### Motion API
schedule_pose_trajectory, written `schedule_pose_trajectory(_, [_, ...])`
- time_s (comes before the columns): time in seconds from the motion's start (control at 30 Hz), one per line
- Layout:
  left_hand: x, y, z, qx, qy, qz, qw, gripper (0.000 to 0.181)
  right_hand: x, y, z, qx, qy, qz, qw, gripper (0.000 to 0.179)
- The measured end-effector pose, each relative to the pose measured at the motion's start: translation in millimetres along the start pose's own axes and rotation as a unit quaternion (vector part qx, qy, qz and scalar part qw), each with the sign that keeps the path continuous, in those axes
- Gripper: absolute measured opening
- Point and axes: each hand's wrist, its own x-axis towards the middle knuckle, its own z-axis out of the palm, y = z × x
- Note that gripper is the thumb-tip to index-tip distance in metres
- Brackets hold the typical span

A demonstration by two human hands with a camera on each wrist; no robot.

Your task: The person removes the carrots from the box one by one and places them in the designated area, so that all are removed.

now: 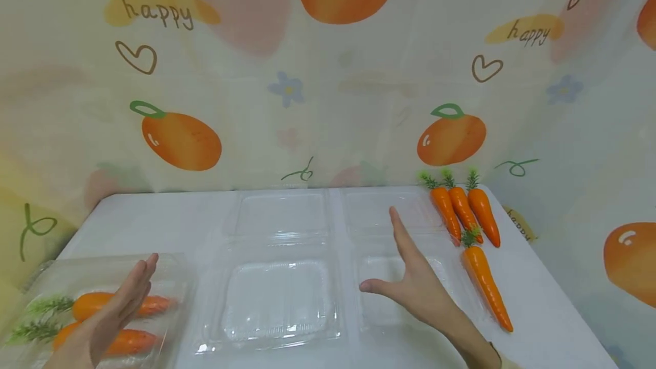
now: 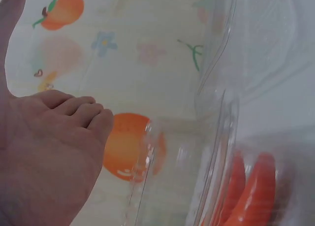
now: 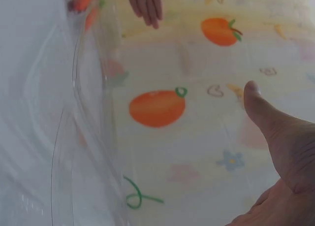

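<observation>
My left hand [image 1: 113, 312] is held up over a clear plastic box [image 1: 171, 278] at the table's left, fingers straight and nothing in its grasp. Two orange carrots [image 1: 135, 341] with green tops lie in that box, partly hidden by the hand. Above a second clear box [image 1: 376, 306] on the right, my right hand [image 1: 417, 286] has its thumb spread from straight fingers and holds nothing. Between the hands sits another clear box [image 1: 279, 300], its lid [image 1: 282, 212] folded back toward the wall. In the left wrist view, carrot tips [image 2: 256, 191] show behind clear plastic.
Three carrots [image 1: 461, 209] lie together at the back right of the white table [image 1: 543, 300]. One more carrot [image 1: 489, 286] lies beside the right box. A printed cloth [image 1: 348, 101] hangs right behind the table's back edge. The right box's lid [image 1: 389, 209] lies folded back.
</observation>
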Motion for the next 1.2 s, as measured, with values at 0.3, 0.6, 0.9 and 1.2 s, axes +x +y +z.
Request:
schedule_pose_trajectory(0.3, [-26.9,-14.2,-19.1,-0.185,-0.038,0.041,0.9811,0.088,11.1,-19.7,43.1,0.043,-0.052,0.003,0.9977,0.125])
schedule_pose_trajectory(0.6, [-44.3,-6.6,-43.3,-0.185,-0.047,0.048,0.9804,0.089,16.0,-34.8,84.7,0.067,-0.094,-0.021,0.9931,0.125])
schedule_pose_trajectory(0.9, [-82.4,-9.1,-68.2,-0.389,-0.070,0.011,0.9183,0.065,28.3,-57.9,126.8,0.092,-0.125,-0.009,0.9879,0.126])
schedule_pose_trajectory(1.2, [-101.0,4.4,-67.8,-0.605,0.038,0.049,0.7941,0.062,37.9,-77.4,158.1,0.109,-0.140,-0.010,0.9841,0.123])
